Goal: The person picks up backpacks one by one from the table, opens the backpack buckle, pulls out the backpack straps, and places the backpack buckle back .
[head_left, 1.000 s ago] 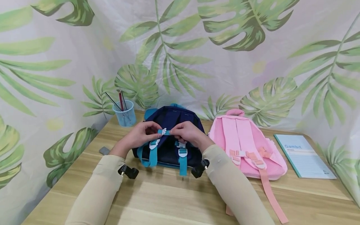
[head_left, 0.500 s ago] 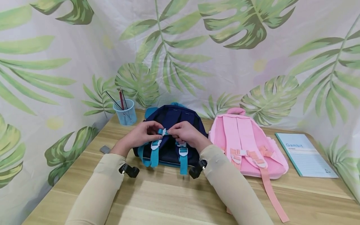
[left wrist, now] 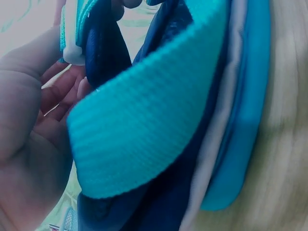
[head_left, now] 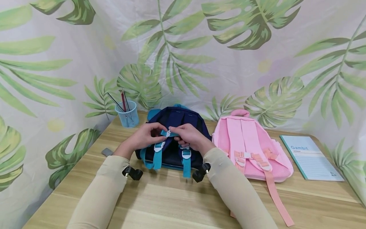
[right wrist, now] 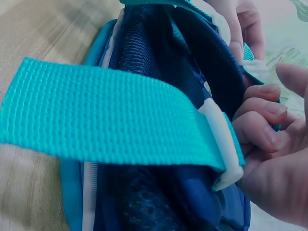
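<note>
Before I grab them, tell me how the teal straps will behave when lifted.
The teal straps will probably bend easily: the left wrist view shows one curving. They look light, being flat webbing, and their ribbed weave likely resists slipping.

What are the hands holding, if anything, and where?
A teal strap on the navy backpack: the left hand pinches it beside its white buckle. The right hand is on the buckle's other side; its exact hold isn't clear.
</note>
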Motion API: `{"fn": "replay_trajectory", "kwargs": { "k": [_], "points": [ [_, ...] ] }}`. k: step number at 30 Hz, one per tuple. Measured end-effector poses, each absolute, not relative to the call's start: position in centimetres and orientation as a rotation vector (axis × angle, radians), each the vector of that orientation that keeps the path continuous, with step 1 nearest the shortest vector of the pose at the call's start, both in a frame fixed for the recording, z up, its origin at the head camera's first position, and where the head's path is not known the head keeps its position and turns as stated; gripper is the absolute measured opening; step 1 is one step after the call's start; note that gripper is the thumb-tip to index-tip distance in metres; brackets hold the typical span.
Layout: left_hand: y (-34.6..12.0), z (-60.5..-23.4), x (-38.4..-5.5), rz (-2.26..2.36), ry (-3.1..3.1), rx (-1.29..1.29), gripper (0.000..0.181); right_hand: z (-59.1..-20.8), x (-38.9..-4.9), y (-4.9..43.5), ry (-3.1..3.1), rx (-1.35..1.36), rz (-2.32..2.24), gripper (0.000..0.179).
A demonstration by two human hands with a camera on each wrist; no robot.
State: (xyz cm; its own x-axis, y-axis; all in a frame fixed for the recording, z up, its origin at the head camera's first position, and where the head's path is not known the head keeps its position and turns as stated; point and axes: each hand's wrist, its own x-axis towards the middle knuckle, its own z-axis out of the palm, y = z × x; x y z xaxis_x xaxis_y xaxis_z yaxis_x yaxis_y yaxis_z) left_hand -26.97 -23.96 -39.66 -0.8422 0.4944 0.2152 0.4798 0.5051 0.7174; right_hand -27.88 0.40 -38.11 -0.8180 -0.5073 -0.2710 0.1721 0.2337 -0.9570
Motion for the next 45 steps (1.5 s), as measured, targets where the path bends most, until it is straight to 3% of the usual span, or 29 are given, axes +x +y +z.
{"fn": "replay_trajectory", "kwargs": {
  "k": [37,45],
  "points": [
    [-22.9,-39.3,-27.6,0.89,2.72,0.839,0.016,-37.3,-26.5,1.0,1.749,-0.165,-1.861,0.019],
    [-22.9,-38.6,-27.1,1.17,2.681,0.831,0.037,-37.4,-26.5,1.5,1.826,-0.212,-1.815,0.025]
  ]
}}
